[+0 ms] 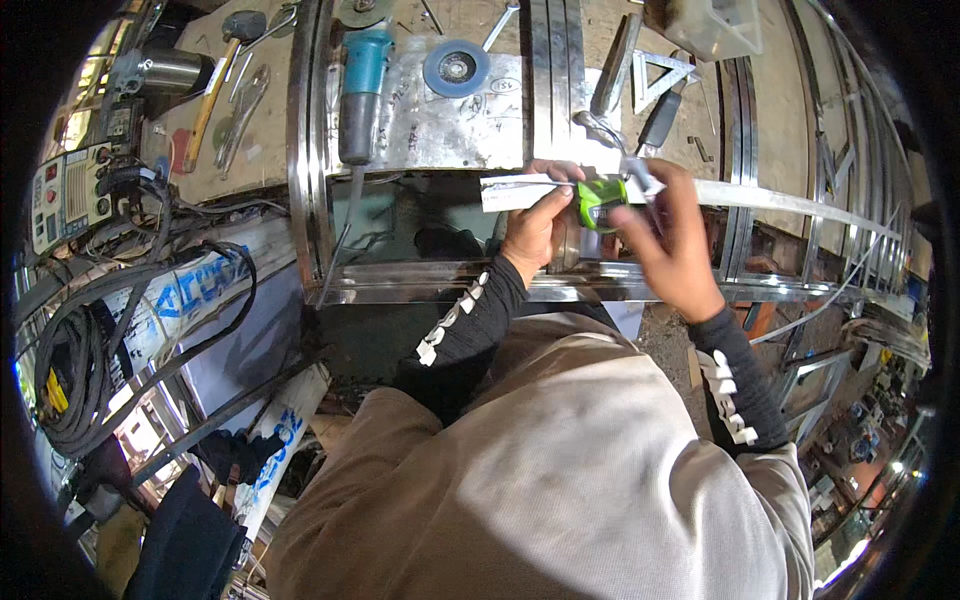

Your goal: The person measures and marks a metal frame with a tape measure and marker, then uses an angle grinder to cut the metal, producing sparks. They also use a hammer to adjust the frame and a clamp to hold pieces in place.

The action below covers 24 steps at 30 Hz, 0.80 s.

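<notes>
My left hand (537,228) is closed, its thumb and fingers pinching a small white piece of paper or card (506,194). A thin dark line runs along the paper; I cannot make out what it is. Just right of those fingers is a green and black tape measure (598,207). My right hand (675,245), slightly blurred, has its thumb over the tape measure's right side and its fingers curled behind. Something pale and shiny (643,180) shows beside the right fingers, too smeared to name. Both hands are above the near side of a metal frame.
On the bench lie a teal angle grinder (366,95), a blue flap disc (456,68), a white set square (660,80), a wrench (501,27) and a hammer (210,95). A long flat bar (790,200) extends right. A welding machine (72,198) and coiled cables (75,370) stand left.
</notes>
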### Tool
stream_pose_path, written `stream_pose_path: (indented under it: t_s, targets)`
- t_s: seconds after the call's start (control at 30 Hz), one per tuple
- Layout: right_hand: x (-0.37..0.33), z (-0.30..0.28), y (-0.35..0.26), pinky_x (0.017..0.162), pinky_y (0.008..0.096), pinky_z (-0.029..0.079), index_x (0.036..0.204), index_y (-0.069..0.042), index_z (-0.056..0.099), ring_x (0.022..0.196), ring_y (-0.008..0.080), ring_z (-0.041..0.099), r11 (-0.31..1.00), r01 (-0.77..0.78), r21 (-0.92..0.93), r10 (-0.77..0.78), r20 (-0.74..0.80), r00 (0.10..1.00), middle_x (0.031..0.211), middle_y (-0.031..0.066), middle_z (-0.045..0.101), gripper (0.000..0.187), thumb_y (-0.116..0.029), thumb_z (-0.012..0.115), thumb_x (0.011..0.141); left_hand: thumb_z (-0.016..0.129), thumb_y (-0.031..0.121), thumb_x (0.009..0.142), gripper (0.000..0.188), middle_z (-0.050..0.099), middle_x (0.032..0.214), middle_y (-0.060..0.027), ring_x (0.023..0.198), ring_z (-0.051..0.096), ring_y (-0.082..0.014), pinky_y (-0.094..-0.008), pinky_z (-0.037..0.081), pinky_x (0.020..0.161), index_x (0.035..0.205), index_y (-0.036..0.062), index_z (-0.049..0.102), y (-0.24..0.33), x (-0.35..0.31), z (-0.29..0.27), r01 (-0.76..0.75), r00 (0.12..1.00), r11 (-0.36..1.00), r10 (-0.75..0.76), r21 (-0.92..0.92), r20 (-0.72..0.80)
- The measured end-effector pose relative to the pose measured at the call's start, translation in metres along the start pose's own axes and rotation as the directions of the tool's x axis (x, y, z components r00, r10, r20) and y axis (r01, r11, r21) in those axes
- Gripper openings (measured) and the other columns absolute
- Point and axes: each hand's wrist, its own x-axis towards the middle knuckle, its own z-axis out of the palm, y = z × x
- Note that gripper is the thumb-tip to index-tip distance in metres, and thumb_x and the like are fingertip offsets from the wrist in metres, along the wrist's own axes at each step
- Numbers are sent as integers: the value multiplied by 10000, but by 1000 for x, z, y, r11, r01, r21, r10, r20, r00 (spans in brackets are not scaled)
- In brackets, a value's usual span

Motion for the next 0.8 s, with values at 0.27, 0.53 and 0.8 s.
stream_pose_path:
  t_s: [0.27, 0.53, 0.8]
  targets:
    - [-1, -38, -41, 444, 189, 328, 1634, -93, 279, 544, 26, 423, 798, -215, 563, 230, 45, 972, 1155, 98, 659, 582, -129, 503, 1098, 574, -47, 948, 198, 635, 1150, -118, 1192, 631, -279, -445, 538, 1039, 1096, 78, 536, -1, 8, -2, -6, 999, 998, 8, -57, 35]
    - [-3, -30, -40, 917, 452, 552, 1498, -40, 408, 1110, 382, 638, 129, -116, 985, 93, 105, 990, 1394, 288, 564, 500, -359, 422, 1114, 672, -20, 944, 229, 644, 1162, -122, 1267, 612, -305, -452, 516, 1090, 1116, 74, 553, -4, 9, -6, -43, 998, 995, 48, -95, 49]
    - [1, -19, -19, 420, 217, 293, 1135, 5, 649, 395, 47, 371, 445, -336, 830, 65, 344, 937, 531, -25, 515, 406, -388, 559, 1089, 701, 22, 944, 235, 609, 1152, -88, 1258, 589, -268, -411, 516, 1053, 1106, 84, 544, -5, 10, -7, -93, 993, 995, 95, -34, 72]
